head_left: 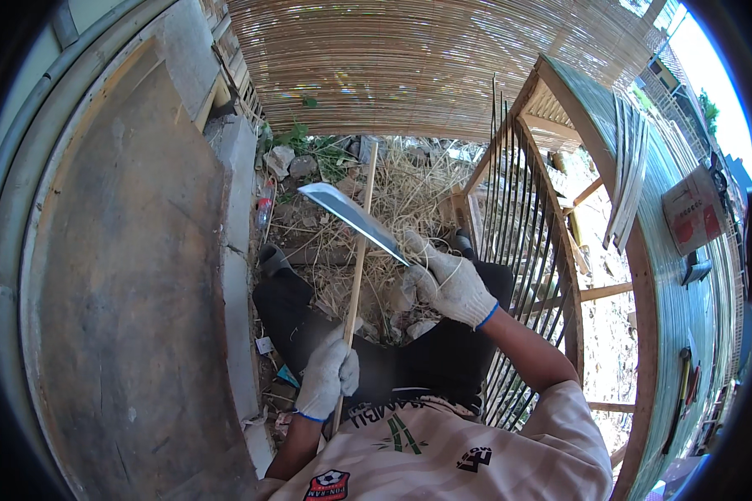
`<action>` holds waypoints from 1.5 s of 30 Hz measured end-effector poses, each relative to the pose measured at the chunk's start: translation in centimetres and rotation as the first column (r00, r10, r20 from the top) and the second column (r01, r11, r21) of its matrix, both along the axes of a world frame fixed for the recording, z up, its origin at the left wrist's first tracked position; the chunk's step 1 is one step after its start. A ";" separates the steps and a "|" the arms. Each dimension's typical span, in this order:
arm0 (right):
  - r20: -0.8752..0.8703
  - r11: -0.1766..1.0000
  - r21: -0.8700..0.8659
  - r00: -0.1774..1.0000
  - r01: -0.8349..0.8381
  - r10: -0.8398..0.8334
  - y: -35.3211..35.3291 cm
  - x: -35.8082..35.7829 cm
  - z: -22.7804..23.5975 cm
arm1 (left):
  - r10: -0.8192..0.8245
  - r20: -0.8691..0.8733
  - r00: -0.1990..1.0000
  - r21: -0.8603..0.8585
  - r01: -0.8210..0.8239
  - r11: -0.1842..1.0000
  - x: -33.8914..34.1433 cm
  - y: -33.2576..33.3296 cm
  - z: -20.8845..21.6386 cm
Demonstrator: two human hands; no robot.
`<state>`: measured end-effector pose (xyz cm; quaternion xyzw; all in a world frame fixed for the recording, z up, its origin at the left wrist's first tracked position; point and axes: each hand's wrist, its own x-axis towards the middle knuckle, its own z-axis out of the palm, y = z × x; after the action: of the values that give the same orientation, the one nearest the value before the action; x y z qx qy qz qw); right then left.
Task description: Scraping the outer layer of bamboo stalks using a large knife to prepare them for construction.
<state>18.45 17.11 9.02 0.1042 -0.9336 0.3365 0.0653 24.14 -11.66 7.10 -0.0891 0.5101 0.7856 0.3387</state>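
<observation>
My left hand, in a white knitted glove with a blue cuff, is closed round the lower part of a thin bamboo strip. The strip stands nearly upright in the picture, its lower end against my shirt. My right hand, gloved the same way, grips a machete whose handle is mostly hidden in the fist. Its broad blade points to the upper left and crosses the strip above my left hand. Whether blade and strip touch, I cannot tell.
A large brown board stands along the left. Straw-like shavings litter the ground between my legs. On the right are a rack of dark thin rods and a green-topped bench bearing a white-and-red bucket. A bamboo screen closes the far side.
</observation>
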 end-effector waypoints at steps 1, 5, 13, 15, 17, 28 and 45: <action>-0.002 0.996 0.055 0.997 -0.074 0.075 -1.0 0.4 0.0 | -0.004 0.042 0.999 0.061 0.002 0.998 -0.7 0.4 0.1; 0.143 0.938 0.253 0.968 -0.237 0.206 -3.3 1.3 2.6 | -0.038 0.150 0.988 0.207 0.006 0.978 -1.9 1.3 0.3; 0.128 0.918 0.304 0.966 -0.256 0.227 -3.4 0.8 2.9 | -0.074 0.153 0.985 0.290 0.027 0.957 -1.2 0.4 1.2; 0.182 0.905 0.340 0.962 -0.256 0.204 -3.3 0.3 2.6 | -0.092 0.172 0.981 0.244 0.048 0.969 -1.1 0.0 1.3; -0.080 0.968 0.238 0.991 -0.083 0.105 -1.7 -0.7 0.7 | -0.121 0.176 0.977 0.251 0.074 0.965 -0.4 -0.2 1.4; 0.034 0.936 0.267 0.968 0.230 -0.247 4.4 -6.0 3.2 | -0.226 0.176 0.958 0.159 0.199 0.967 3.7 -3.2 -0.1; 0.129 0.927 0.236 0.955 -0.291 0.267 -3.3 2.0 1.3 | -0.163 0.450 0.878 0.603 -0.164 0.780 -0.5 -0.1 -1.2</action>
<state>20.45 13.81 10.33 0.2274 -0.9465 0.2251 -0.0411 23.64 -11.79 5.95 -0.1630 0.1204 0.8625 0.4638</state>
